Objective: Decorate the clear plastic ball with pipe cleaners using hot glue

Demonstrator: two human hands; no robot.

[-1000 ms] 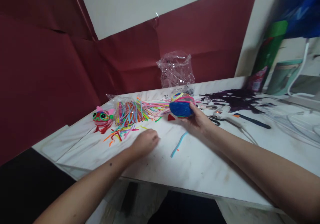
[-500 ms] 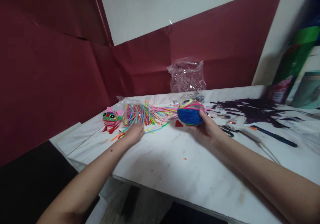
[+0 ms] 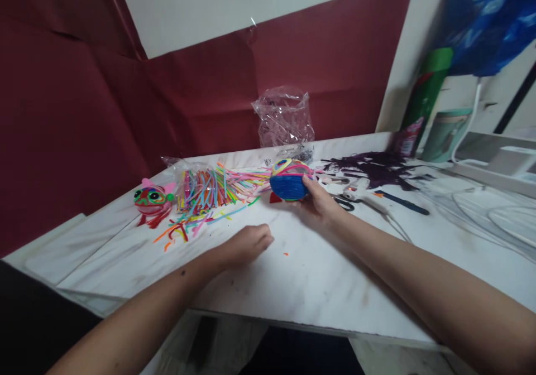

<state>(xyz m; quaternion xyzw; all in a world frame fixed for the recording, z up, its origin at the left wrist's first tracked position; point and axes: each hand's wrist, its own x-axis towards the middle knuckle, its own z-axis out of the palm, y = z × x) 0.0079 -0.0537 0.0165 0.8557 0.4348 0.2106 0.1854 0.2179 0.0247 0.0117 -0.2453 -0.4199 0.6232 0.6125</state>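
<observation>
Holding a round toy [image 3: 288,187] with my right hand [image 3: 320,199], I have it up near the back of the white counter [image 3: 310,302], and I can't tell if its bottom touches. That grip is narrow, with the thumb on the blue side and the fingers tucked under. My left hand [image 3: 251,244] is just over the counter, closer to the front edge. Its fingers are curled in, but I can't tell if there is anything pinched inside. The round toy looks partly done to me: the big blue part is all covered in neat lines, a pink line runs around it, and a yellow ring with a colored middle sits on top. A gray part by the pink line looks bare, so I think some covering is left to do. Off to the left, a red frog-like toy [image 3: 151,199] with two eyes and pink bits on its head looks finished. Lots of colored strips [image 3: 209,191] lie between that toy and the round one, and small cut bits [image 3: 180,232] lie in front of them. A red triangle [image 3: 275,197] sits just below the round toy, and a glue gun [image 3: 355,191] rests to its right.
</observation>
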